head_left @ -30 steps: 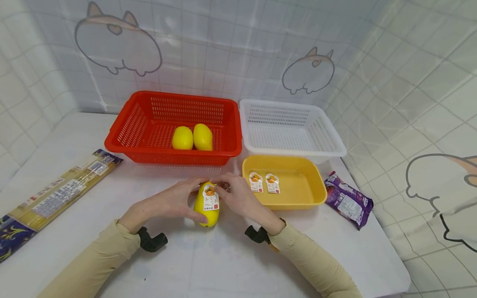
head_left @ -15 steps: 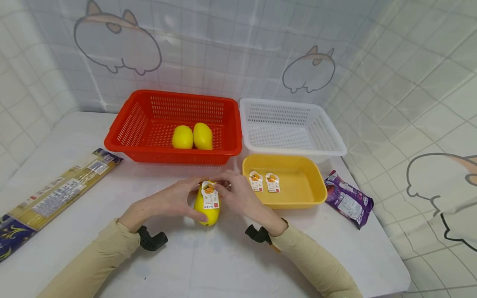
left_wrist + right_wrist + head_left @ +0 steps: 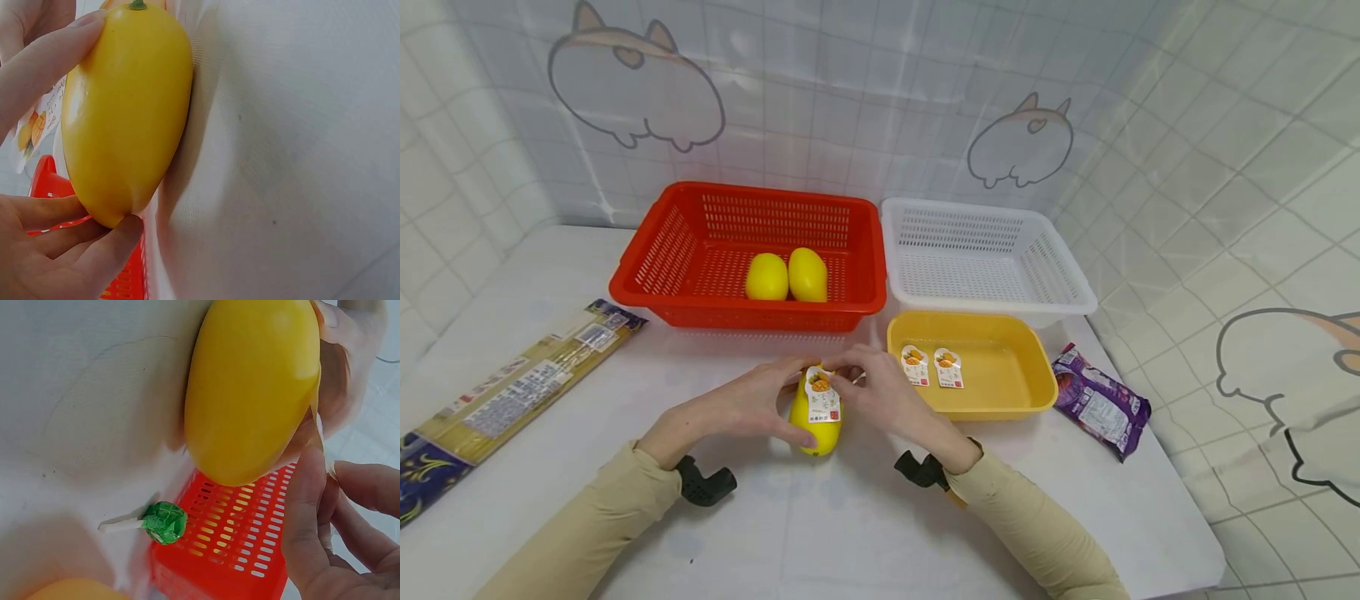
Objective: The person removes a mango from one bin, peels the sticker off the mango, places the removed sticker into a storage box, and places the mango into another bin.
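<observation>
A yellow mango stands on the white table between both hands. My left hand grips it from the left, thumb near the green-stemmed end and fingers at the tip, as the left wrist view shows. Over its upper face lies a white mango sticker with printed fruit and writing. My right hand pinches the sticker's far edge between thumb and finger. In the right wrist view, the pinched edge stands away from the mango's skin. Two similar stickers lie in the yellow basin.
Behind the hands stands a red basket with two mangoes, beside a white basket. A long noodle pack lies left, a purple snack bag right. The right wrist view shows a green-wrapped lollipop by the red basket.
The sticker's top has shifted slightly left and its tilt on the mango has changed a little. Both hands keep nearly the same place, the left still holding the mango.
</observation>
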`<state>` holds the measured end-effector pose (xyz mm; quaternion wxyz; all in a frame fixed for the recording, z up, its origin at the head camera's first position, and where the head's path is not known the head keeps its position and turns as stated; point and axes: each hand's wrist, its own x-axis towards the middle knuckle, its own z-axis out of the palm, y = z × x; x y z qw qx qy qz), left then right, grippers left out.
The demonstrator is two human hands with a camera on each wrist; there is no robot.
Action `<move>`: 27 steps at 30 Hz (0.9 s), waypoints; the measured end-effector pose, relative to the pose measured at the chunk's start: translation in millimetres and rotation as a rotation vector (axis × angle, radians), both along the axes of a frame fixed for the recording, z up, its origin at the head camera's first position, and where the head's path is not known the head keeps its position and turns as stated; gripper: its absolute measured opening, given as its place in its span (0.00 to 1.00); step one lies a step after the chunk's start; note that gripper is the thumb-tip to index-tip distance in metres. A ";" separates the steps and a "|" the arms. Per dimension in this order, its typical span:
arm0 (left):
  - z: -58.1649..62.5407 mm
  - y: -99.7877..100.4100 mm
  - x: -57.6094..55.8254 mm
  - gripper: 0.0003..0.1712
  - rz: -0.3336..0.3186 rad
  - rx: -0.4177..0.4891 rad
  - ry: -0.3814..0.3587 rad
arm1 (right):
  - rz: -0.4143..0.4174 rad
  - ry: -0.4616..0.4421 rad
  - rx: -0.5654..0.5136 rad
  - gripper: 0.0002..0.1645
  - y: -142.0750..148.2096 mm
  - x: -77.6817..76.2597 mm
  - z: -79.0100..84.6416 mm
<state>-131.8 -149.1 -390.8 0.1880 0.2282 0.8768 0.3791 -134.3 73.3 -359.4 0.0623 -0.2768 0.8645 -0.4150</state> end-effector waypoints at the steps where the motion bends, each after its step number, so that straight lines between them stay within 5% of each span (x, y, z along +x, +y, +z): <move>1: 0.1 0.0 0.1 0.63 0.000 0.000 0.000 | 0.001 0.000 0.001 0.13 0.1 -0.1 0.0; 27: 0.7 0.3 -0.6 0.63 -0.023 0.014 0.011 | 0.001 -0.020 -0.059 0.06 -0.9 -2.3 0.2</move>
